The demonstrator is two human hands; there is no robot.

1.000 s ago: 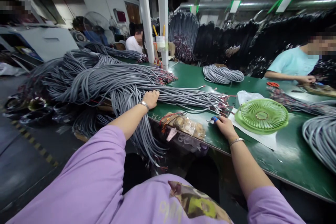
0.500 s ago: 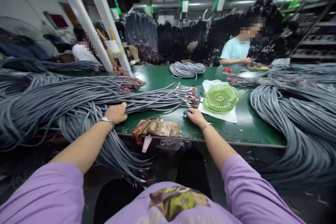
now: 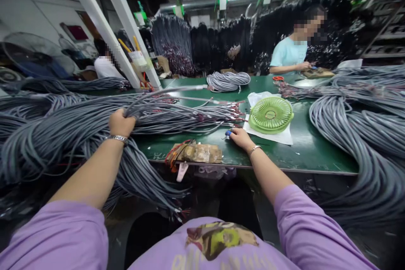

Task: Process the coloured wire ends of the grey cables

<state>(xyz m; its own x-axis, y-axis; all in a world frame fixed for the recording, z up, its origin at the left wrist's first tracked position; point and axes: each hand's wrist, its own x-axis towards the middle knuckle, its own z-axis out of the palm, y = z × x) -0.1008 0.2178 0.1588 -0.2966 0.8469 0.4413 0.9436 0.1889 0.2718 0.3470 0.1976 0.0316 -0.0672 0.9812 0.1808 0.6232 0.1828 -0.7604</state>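
Observation:
My left hand [image 3: 122, 123] is closed around a few grey cables [image 3: 164, 91], whose free ends rise above the large bundle of grey cables [image 3: 177, 119] on the bench. The bundle's stripped ends show red wires and white sleeves. Just below those ends, my right hand [image 3: 239, 138] rests low over the green bench [image 3: 272, 154]. Its fingers are curled together, with blue wrap on one of them. A small dark and pale bit shows at the fingertips; what it is I cannot make out.
A green fan [image 3: 271, 114] lies on white paper right of the bundle. A taped cardboard piece [image 3: 199, 153] with wires sits at the front edge. A coiled cable [image 3: 228, 81] lies behind, more cables [image 3: 344, 135] hang at right. A co-worker [image 3: 289, 57] works across the bench.
My left hand has moved left and up, lifting a few cables off the bundle. My right hand stays near the same spot by the cable ends. The view has shifted slightly.

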